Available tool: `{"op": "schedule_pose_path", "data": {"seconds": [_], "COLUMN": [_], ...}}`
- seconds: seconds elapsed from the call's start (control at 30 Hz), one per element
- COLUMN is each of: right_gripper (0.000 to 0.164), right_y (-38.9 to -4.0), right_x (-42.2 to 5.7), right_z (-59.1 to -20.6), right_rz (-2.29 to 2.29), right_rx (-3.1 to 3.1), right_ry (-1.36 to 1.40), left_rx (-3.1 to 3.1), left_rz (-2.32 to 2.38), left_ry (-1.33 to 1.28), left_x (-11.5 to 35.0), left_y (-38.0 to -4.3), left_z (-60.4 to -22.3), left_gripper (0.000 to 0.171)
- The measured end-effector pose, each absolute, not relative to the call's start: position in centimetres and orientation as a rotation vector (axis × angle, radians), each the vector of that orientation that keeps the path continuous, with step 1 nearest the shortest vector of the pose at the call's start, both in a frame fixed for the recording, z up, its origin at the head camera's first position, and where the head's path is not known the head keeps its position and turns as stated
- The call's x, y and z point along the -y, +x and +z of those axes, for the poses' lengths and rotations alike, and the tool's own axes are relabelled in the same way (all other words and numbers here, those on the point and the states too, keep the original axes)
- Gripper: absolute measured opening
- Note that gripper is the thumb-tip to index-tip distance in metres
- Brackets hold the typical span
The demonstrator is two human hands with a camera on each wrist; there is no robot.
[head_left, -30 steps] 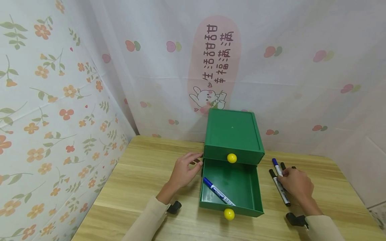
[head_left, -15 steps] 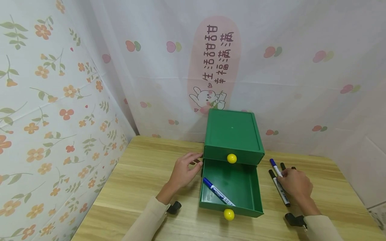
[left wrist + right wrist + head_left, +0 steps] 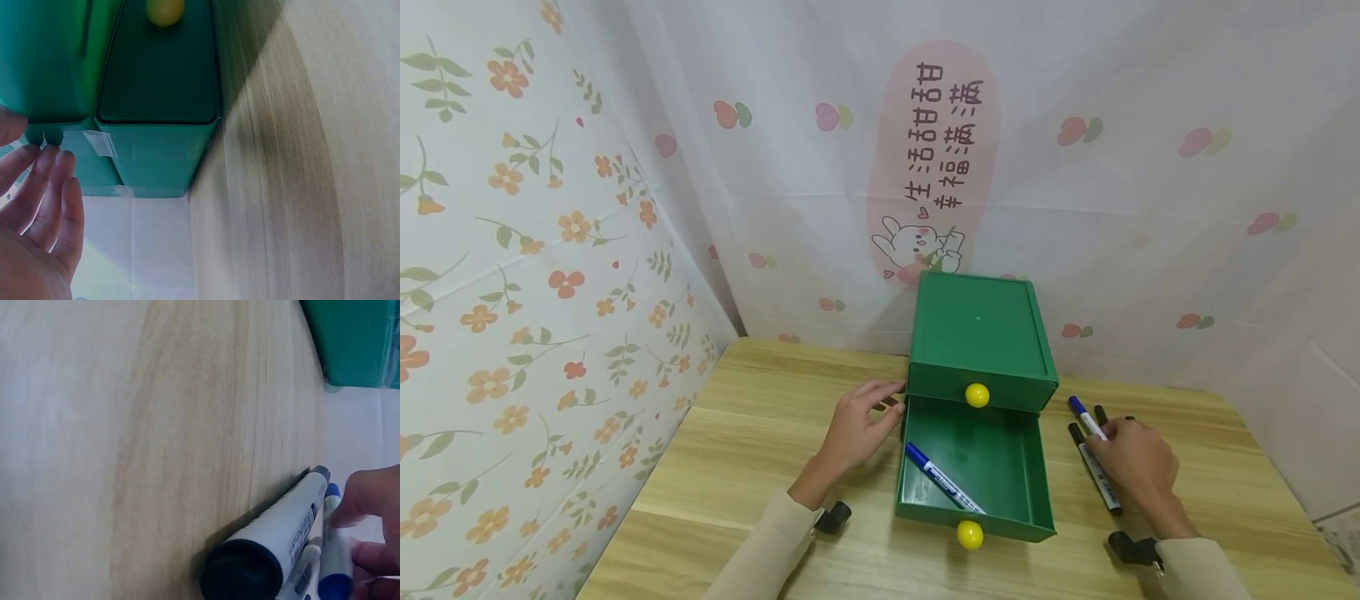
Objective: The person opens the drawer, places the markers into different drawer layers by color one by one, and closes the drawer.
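Note:
My right hand (image 3: 1137,460) pinches a blue-capped whiteboard marker (image 3: 1084,414) between thumb and fingers; in the right wrist view that marker (image 3: 336,550) has a white barrel and blue ends. Beside it on the table lies a black-capped marker (image 3: 1099,475). Another dark cap (image 3: 1101,413) shows just past the held marker. A green two-drawer cabinet (image 3: 977,325) stands in the middle, its lower drawer (image 3: 1007,467) pulled out with a blue marker (image 3: 943,477) lying slanted inside. At the cabinet's left side, my left hand (image 3: 856,423) rests its fairly straight fingertips near the upper drawer's edge.
Yellow round knobs mark the upper drawer (image 3: 977,395) and lower drawer front (image 3: 970,534). The wooden table (image 3: 760,433) meets a printed white curtain (image 3: 805,250) behind and a floral one (image 3: 550,333) on the left.
The blue marker's capped end has shifted a little to the left with my right hand. My left hand, the cabinet and the marker in the drawer look unmoved.

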State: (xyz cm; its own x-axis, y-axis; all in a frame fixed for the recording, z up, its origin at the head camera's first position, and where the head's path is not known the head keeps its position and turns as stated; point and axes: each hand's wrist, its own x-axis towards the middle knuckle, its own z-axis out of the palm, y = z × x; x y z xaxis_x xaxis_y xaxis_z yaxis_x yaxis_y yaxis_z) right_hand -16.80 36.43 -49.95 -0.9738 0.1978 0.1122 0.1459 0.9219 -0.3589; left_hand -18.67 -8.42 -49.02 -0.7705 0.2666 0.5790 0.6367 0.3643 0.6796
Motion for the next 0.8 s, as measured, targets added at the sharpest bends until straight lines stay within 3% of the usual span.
{"op": "schedule_pose_path", "data": {"seconds": [0.37,0.6,0.8], "right_gripper": [0.034,0.045,0.037], "right_y": [-16.6,-16.3,-16.0], "right_x": [-36.3,-36.0,-35.6], "right_z": [-49.8,-49.3,-48.8], "right_rz": [0.528,0.536,0.562], "right_rx": [2.893,2.876,2.846], "right_ry": [-0.277,-0.276,-0.229], "left_rx": [2.28,2.286,2.291], "left_rz": [-1.385,-1.368,-1.356], "left_ry": [-0.777,-0.782,-0.774], "left_x": [8.4,8.4,8.4], "left_y": [-18.6,-18.5,-18.5], "left_z": [-48.9,-48.7,-48.7], "left_gripper": [0.031,0.031,0.031]}}
